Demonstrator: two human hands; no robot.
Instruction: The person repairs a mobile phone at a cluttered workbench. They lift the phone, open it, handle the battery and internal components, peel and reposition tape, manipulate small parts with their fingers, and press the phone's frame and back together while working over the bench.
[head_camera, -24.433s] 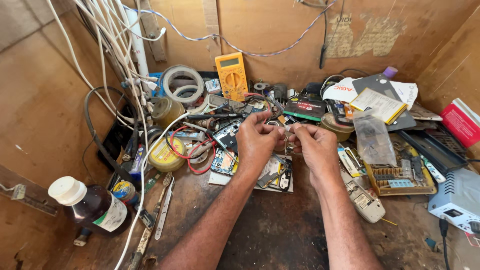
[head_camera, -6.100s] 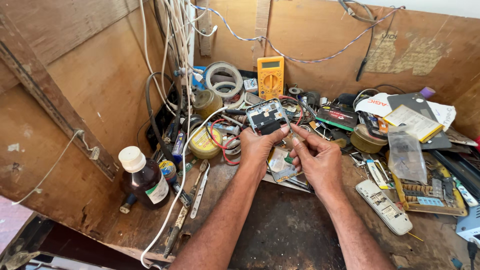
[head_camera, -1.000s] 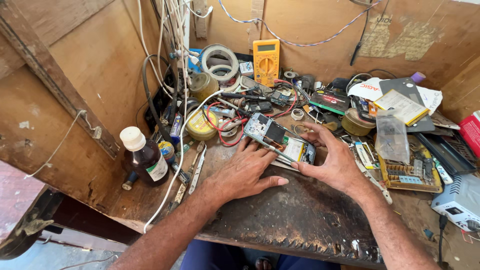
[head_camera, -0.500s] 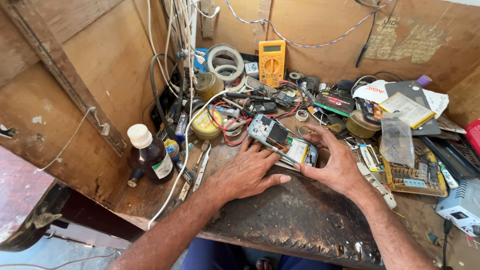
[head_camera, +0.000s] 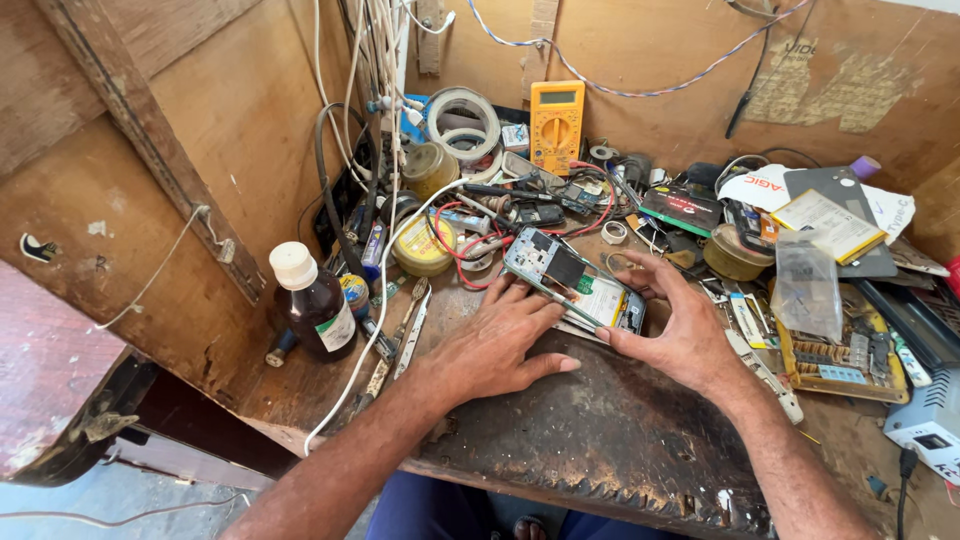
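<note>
Head view: at frame centre, left hand (head_camera: 495, 345) and right hand (head_camera: 680, 335) lie flat, grip wide, fingertips touching an opened phone (head_camera: 572, 282) on the tabletop (head_camera: 600, 440).

A dark, scorched wooden counter (head_camera: 600, 440) fills a cramped nook lined with brown plywood. Left of the grip, a side wall (head_camera: 200, 150) carries a slanting batten and a loose bit of wire. Behind the grip, the back wall (head_camera: 650, 60) shows peeling paper patches and hanging cables. Daylight falls evenly from the front; lower left shows grey floor (head_camera: 120, 500).
</note>
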